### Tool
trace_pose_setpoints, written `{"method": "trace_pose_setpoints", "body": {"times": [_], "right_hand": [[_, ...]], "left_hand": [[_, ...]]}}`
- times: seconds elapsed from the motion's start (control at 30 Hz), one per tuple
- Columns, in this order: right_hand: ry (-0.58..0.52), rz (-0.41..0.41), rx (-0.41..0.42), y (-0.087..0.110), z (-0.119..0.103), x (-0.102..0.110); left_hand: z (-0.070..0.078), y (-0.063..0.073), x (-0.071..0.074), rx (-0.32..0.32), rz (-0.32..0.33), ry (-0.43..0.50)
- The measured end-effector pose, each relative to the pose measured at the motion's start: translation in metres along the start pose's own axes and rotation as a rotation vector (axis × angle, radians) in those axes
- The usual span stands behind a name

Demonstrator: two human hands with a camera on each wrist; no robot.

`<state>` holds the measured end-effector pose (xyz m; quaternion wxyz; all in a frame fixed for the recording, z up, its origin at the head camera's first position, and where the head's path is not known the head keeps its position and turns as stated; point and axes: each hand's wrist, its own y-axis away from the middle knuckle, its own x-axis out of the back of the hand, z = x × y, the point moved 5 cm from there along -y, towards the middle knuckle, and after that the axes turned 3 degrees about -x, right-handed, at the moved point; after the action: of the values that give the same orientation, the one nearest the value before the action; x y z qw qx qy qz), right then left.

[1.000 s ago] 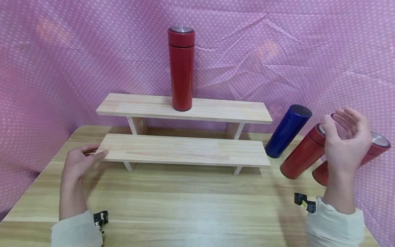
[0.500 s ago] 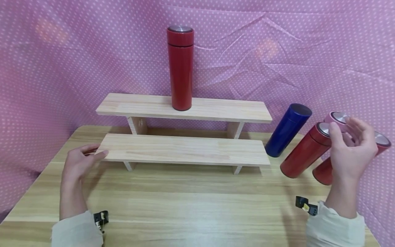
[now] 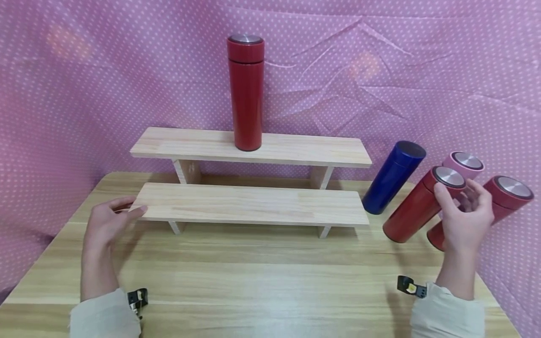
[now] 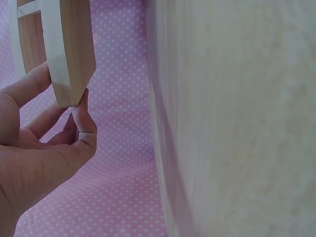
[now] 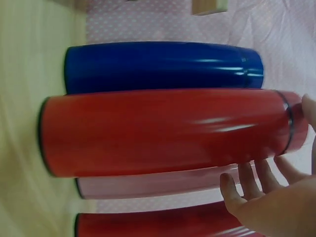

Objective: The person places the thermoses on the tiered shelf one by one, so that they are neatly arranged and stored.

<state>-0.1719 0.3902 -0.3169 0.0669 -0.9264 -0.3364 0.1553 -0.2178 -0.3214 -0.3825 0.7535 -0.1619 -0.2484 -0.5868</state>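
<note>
My left hand (image 3: 111,220) pinches the left end of the lower board of a two-tier wooden shelf (image 3: 253,204), thumb on top and fingers beneath; the left wrist view shows the fingertips at the board's corner (image 4: 69,89). At the right, my right hand (image 3: 467,220) holds the upper part of a red thermos (image 3: 416,206) with a steel-topped lid. In the right wrist view the thumb (image 5: 308,108) lies at the lid on one side and the fingers (image 5: 249,177) along the opposite side. The thermos stands upright on the table.
Another red thermos (image 3: 247,98) stands on the upper board. Close around the right hand are a blue thermos (image 3: 393,180), a pink thermos (image 3: 458,165) and a further red thermos (image 3: 503,202). A pink dotted cloth (image 3: 317,56) hangs behind the wooden table (image 3: 253,281).
My right hand has moved left and down from over the pink and rear red thermoses to the nearer red thermos. The left hand keeps its place on the shelf.
</note>
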Motion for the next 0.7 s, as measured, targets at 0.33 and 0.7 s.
{"method": "trace_pose_setpoints", "body": {"times": [0.33, 0.7], "right_hand": [[-0.003, -0.053, -0.131, 0.005, 0.031, -0.001], [0.213, -0.127, -0.294, 0.010, 0.061, 0.007]], "left_hand": [[-0.001, 0.001, 0.000, -0.009, -0.004, -0.002], [-0.002, 0.000, 0.002, -0.014, -0.018, -0.007]]}}
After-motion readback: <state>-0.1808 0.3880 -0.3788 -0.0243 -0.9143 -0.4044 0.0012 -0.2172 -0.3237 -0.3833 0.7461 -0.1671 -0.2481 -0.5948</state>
